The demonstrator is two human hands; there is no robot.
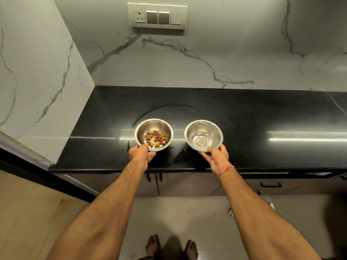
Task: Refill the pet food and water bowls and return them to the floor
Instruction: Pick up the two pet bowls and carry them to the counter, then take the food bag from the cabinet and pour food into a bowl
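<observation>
Two steel bowls sit side by side on the black countertop (pixel 244 128). The left food bowl (pixel 142 130) holds a small pile of brown and orange kibble (pixel 155 139) at its bottom. The right water bowl (pixel 204 135) holds a little clear water. My left hand (pixel 141 154) grips the near rim of the food bowl, thumb over the edge. My right hand (pixel 217 156) grips the near rim of the water bowl in the same way. A red thread is tied around my right wrist.
A marble wall with a switch and socket plate (pixel 157 15) rises behind the counter, and another marble wall closes its left end. Cabinet doors with black handles (pixel 270 184) are below the counter edge. My bare feet (pixel 170 246) stand on the pale tiled floor.
</observation>
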